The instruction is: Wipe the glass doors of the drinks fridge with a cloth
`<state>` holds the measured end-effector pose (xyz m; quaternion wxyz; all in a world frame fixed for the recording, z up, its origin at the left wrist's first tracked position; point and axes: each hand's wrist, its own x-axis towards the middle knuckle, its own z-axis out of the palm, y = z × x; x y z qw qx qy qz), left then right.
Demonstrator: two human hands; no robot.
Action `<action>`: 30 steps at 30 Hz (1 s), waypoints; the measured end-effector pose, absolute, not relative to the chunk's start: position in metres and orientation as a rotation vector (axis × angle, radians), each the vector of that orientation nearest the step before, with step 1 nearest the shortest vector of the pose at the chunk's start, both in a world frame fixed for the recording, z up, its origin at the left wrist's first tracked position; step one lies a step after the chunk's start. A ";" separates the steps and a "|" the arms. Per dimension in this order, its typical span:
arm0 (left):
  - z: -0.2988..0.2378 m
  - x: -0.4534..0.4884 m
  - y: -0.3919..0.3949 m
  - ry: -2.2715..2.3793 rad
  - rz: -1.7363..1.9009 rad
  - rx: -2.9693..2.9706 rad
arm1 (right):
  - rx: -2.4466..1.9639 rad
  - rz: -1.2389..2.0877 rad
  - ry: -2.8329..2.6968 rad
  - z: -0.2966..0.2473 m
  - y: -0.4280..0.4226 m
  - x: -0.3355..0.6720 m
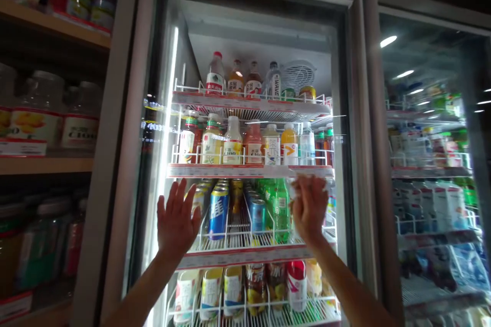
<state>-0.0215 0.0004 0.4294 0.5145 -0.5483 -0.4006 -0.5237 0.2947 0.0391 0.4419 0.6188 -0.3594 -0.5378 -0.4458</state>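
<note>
My left hand [178,217] is raised in front of a glass-fronted drinks fridge, its fingers spread and nothing in it. Behind its fingertips stand cans, among them a blue can [218,213] on the third shelf. On the other side, my right hand [310,207] is up at about the same height, fingers loosely bent and a little blurred, with no object visible in it. It covers part of the bottles beside a green bottle [281,209]. A smaller blue can [258,215] stands between the two hands. Whether either hand touches the glass I cannot tell.
Above are a shelf of juice bottles [232,140] and a top shelf with a red-capped bottle [215,74]. More bottles [297,286] fill the lower shelf. A second fridge [433,204] stands right, a wooden shelf [46,165] with bottles left.
</note>
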 end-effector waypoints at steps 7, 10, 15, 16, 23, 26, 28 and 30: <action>0.427 -0.019 0.001 -0.967 -1.255 -1.321 | -0.779 -1.081 -1.326 0.422 0.035 0.307; 0.424 -0.014 0.002 -0.969 -1.275 -1.318 | -0.935 -0.947 -1.033 0.435 0.045 0.349; 0.421 -0.011 0.002 -0.967 -1.284 -1.342 | -0.830 -0.963 -1.234 0.418 0.031 0.292; 0.422 -0.012 0.002 -0.964 -1.282 -1.347 | -0.776 -1.002 -1.352 0.410 0.027 0.274; 0.421 -0.016 0.001 -0.957 -1.273 -1.366 | -0.818 -1.096 -1.405 0.416 0.032 0.308; 0.420 -0.014 0.001 -0.972 -1.265 -1.349 | -0.961 -0.969 -1.042 0.441 0.043 0.343; 0.420 -0.014 0.001 -0.977 -1.261 -1.341 | -0.971 -0.952 -1.023 0.442 0.041 0.332; 0.420 -0.014 0.001 -0.970 -1.255 -1.346 | -0.910 -1.014 -1.202 0.428 0.034 0.301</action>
